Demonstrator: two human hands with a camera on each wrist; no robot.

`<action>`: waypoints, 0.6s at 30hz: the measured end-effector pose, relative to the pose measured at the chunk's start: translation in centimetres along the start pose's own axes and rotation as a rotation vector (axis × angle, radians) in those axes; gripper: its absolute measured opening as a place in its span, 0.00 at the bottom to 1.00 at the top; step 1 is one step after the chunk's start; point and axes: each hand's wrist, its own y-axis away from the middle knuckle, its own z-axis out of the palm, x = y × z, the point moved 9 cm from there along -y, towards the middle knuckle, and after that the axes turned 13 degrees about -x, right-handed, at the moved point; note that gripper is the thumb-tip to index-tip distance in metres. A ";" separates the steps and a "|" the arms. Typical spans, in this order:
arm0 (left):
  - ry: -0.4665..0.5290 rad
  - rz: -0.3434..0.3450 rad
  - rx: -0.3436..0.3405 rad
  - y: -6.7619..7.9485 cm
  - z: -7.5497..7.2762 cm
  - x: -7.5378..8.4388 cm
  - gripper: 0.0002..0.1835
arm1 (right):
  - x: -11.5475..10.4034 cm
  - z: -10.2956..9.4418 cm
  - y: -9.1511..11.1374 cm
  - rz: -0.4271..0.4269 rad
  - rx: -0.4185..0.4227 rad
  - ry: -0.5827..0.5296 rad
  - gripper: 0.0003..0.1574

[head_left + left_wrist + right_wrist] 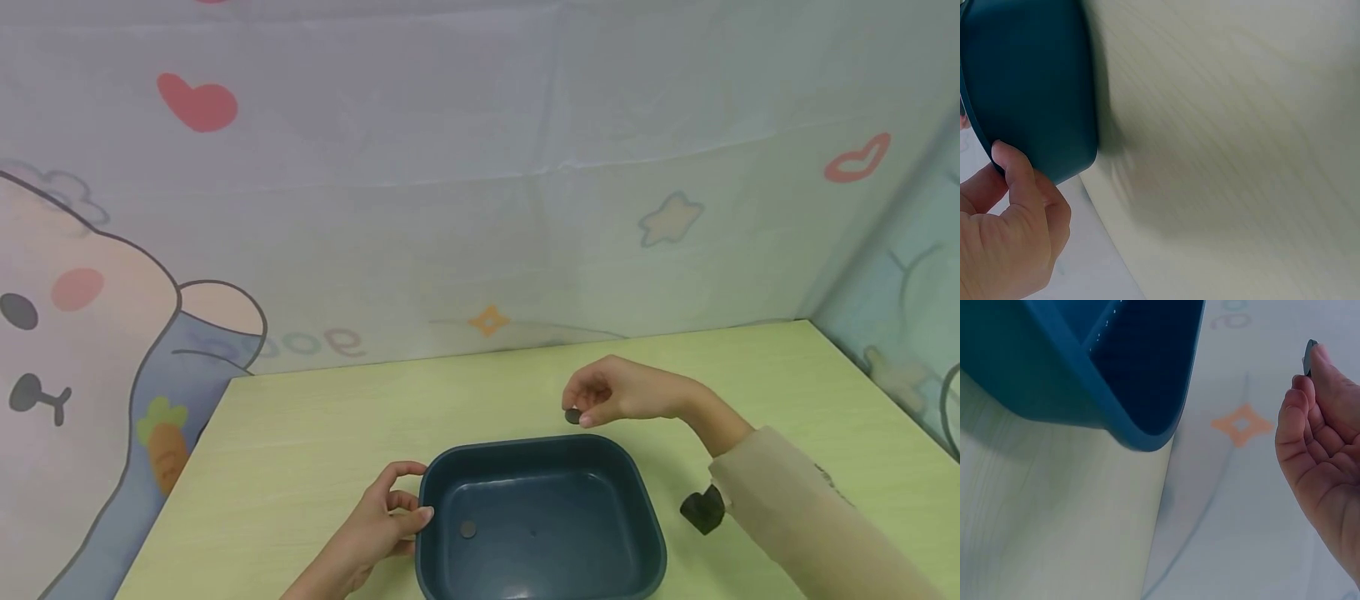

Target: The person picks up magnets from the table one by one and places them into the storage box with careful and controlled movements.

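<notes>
A dark teal plastic basin point(652, 542) rests on the pale yellow-green table. My left hand point(375, 517) grips its left rim, thumb over the edge and fingers along the outer wall; the left wrist view shows that hand point(1016, 219) at the rim too. Beyond the basin's far rim, my right hand point(622, 392) pinches a small dark round disc point(573, 416) between thumb and fingertips. Seen edge-on in the right wrist view, the disc point(1310, 358) looks thin and flat. A small grey round piece point(468, 529) lies on the basin floor, toward the left.
Behind the table point(315, 417) hangs a pale printed cloth point(420, 167) with hearts, stars and a cartoon animal. A black piece point(703, 510) shows beside the right sleeve point(810, 508), right of the basin. A dark cable point(947, 408) curves at the far right edge.
</notes>
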 end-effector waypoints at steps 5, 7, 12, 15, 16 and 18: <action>-0.002 -0.006 0.001 0.0 0.0 0.0 0.29 | -0.5 0.3 -0.7 -0.009 -0.011 0.005 0.10; -0.002 -0.006 0.002 0.1 0.0 0.0 0.29 | -0.7 0.4 -1.0 -0.012 -0.016 0.007 0.10; -0.004 -0.010 0.006 0.1 0.0 0.2 0.28 | -1.2 0.6 -1.8 -0.020 -0.028 0.015 0.10; -0.010 -0.016 0.013 0.2 0.0 0.2 0.28 | -1.5 0.8 -2.3 -0.036 -0.038 0.019 0.10; -0.011 -0.017 0.015 0.2 0.0 0.2 0.28 | -1.6 0.9 -2.5 -0.039 -0.041 0.020 0.10; -0.014 -0.020 0.020 0.1 0.0 0.2 0.29 | -1.7 1.1 -2.8 -0.048 -0.047 0.021 0.09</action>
